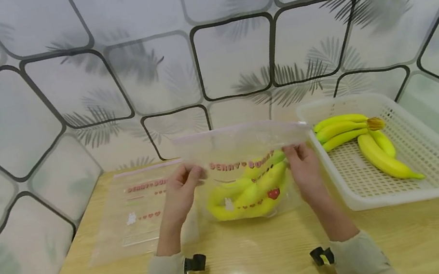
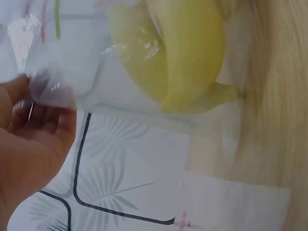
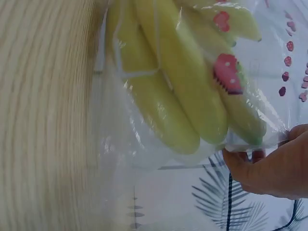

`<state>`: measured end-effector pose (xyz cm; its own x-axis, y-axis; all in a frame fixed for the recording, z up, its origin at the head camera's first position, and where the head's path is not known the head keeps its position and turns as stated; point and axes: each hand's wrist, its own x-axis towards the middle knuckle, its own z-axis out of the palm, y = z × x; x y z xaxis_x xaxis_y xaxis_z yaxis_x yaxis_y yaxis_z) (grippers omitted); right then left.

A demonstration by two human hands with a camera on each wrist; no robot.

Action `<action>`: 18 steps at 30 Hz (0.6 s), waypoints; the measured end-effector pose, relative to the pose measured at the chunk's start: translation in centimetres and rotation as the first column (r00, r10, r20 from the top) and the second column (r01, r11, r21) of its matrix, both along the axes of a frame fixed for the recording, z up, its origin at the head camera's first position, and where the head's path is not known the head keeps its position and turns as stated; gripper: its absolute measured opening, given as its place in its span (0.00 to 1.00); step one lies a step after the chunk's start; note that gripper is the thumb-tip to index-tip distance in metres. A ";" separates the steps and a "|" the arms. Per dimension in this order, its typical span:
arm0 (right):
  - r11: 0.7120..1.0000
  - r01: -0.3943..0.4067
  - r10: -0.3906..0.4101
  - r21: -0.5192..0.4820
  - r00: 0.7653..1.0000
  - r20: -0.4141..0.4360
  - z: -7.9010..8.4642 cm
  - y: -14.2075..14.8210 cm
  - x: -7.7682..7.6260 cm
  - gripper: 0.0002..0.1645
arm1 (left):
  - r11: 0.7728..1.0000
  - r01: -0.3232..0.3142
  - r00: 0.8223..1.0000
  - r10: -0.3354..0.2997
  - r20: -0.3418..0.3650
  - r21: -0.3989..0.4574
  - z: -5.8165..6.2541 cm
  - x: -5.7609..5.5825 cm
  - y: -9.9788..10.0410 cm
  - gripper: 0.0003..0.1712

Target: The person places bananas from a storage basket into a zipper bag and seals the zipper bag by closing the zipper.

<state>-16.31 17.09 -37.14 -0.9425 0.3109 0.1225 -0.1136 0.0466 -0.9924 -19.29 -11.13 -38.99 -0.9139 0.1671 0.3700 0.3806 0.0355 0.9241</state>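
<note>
the left hand [image 1: 178, 191] and the right hand [image 1: 306, 168] pinch the sides of the clear bag [image 1: 221, 147], bananas [image 1: 252, 195] inside, over the table [image 1: 274, 245]. if one hand slips, the bag could tip and spill; whether its top is open is hard to see.

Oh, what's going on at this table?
A person's left hand and right hand grip opposite sides of a clear printed bag with bananas inside. I can't tell whether its top is sealed. A similar bag lies flat to the left on the wooden table; more bananas sit in a white basket to the right.
</note>
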 end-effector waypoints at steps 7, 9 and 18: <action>0.999 0.043 -0.043 -0.021 0.998 0.038 0.3 1.5 0.3 0.16 | 0.990 -0.142 0.986 0.142 -0.092 0.016 0.4 0.4 1.0 0.11; 0.999 0.031 -0.031 0.021 0.999 0.030 0.4 1.7 0.5 0.17 | 0.995 -0.100 0.992 0.101 -0.074 0.012 0.2 0.4 1.3 0.10; 0.948 -0.116 0.147 0.295 0.985 -0.085 0.9 2.1 0.8 0.21 | 0.981 -0.021 0.996 0.037 -0.082 0.193 0.3 0.4 1.4 0.07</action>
